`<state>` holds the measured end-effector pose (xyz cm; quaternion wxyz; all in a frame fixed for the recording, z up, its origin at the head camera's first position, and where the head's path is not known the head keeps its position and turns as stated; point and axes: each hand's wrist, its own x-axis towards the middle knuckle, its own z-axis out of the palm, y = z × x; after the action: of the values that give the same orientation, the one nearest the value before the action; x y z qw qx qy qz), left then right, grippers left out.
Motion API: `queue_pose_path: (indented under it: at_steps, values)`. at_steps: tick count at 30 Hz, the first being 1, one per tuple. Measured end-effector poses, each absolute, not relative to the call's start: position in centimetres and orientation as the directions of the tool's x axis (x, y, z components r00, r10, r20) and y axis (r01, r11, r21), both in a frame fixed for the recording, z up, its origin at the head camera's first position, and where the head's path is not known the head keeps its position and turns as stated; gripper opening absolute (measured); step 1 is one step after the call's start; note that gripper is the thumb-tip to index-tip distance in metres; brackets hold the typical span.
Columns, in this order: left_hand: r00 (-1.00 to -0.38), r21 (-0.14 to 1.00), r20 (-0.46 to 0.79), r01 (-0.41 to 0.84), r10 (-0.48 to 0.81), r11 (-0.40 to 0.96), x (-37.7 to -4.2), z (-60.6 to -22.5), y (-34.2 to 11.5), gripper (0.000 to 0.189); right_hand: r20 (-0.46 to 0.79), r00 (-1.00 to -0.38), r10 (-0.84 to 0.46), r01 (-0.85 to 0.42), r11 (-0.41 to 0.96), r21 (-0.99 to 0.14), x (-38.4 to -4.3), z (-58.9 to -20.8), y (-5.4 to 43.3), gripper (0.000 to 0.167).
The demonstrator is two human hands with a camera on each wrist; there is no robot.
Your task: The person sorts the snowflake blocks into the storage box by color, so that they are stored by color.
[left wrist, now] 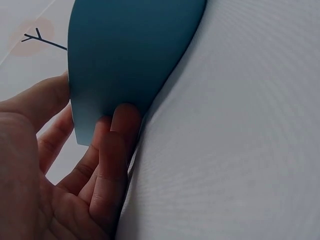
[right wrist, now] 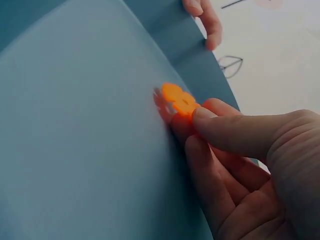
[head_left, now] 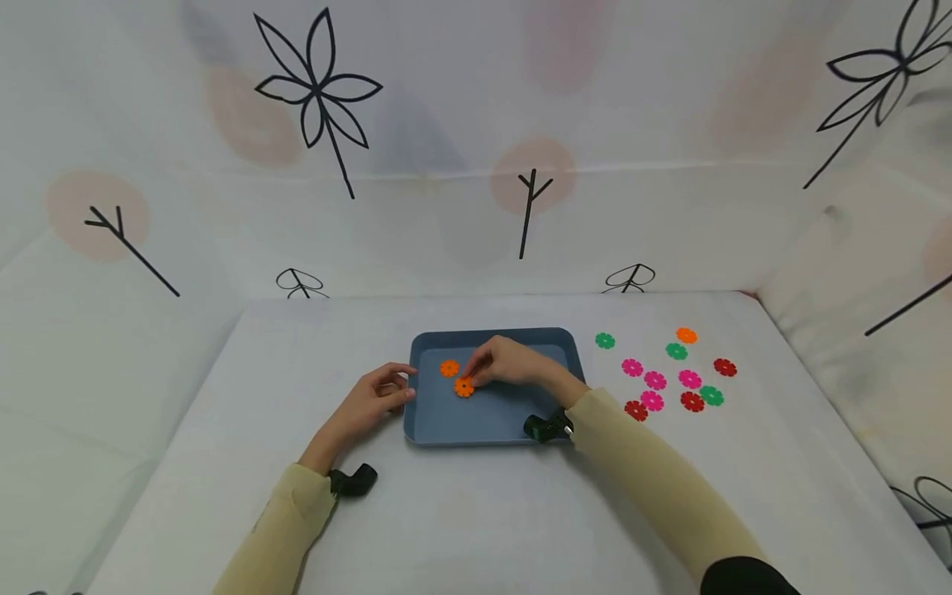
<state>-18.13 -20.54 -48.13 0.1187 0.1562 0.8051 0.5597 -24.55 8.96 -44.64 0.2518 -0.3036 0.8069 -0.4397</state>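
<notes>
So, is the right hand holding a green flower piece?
No, the flower piece pinched in the right hand is orange, as the right wrist view shows.

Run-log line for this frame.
left hand: holds tray by edge | right hand: pinches orange flower inside tray | second orange flower: in tray | other flowers: right of tray

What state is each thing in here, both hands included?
Tray: right way up on the table.
Nearer orange flower: pinched, within the tray; contact with its floor unclear.
Farther orange flower: in the tray, unheld.
Eleven other flowers: scattered on the table, right of the tray.
Left hand: touching the tray's left edge.
Right hand: pinching the nearer orange flower.
</notes>
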Motion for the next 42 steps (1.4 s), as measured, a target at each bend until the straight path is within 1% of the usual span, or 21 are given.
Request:
queue_pose_path:
  at_steps: [8,11,14,19,23,26,33,42]
  values:
    - [-0.919,0.936,-0.008,0.132,0.393,0.327,-18.3,-48.1,-20.6,0.040,-0.168,-0.686,-0.708,-0.268,0.461,-0.846,-24.9,-45.2,7.5,0.018]
    - [-0.920,0.937,-0.009,0.130,0.393,0.324,-18.3,-48.1,-20.5,0.040,-0.172,-0.697,-0.696,-0.268,0.476,-0.838,-24.9,-45.4,7.3,0.016]
    - [-0.922,0.938,-0.008,0.127,0.388,0.322,-18.3,-48.1,-20.6,0.039,-0.165,-0.724,-0.669,-0.254,0.482,-0.838,-24.9,-45.5,7.1,0.016]
    - [-0.918,0.941,-0.011,0.124,0.396,0.316,-18.3,-48.1,-20.6,0.040,-0.113,-0.789,-0.603,-0.254,0.489,-0.835,-25.0,-45.9,7.1,0.018]
    - [-0.916,0.943,-0.015,0.120,0.400,0.310,-18.3,-48.1,-20.5,0.040,-0.092,-0.811,-0.578,-0.251,0.484,-0.838,-25.1,-46.1,7.0,0.018]
    - [-0.913,0.943,-0.011,0.126,0.408,0.309,-18.1,-47.6,-20.4,0.039,-0.100,-0.807,-0.582,-0.244,0.482,-0.842,-25.1,-46.1,7.0,0.016]
    - [-0.916,0.942,-0.004,0.132,0.402,0.309,-18.2,-48.2,-20.7,0.040,-0.127,-0.780,-0.612,-0.241,0.483,-0.842,-25.2,-46.0,7.0,0.012]
    - [-0.918,0.936,-0.025,0.117,0.395,0.332,-18.3,-48.0,-20.5,0.040,-0.138,-0.771,-0.622,-0.229,0.473,-0.851,-25.2,-45.9,7.1,0.012]
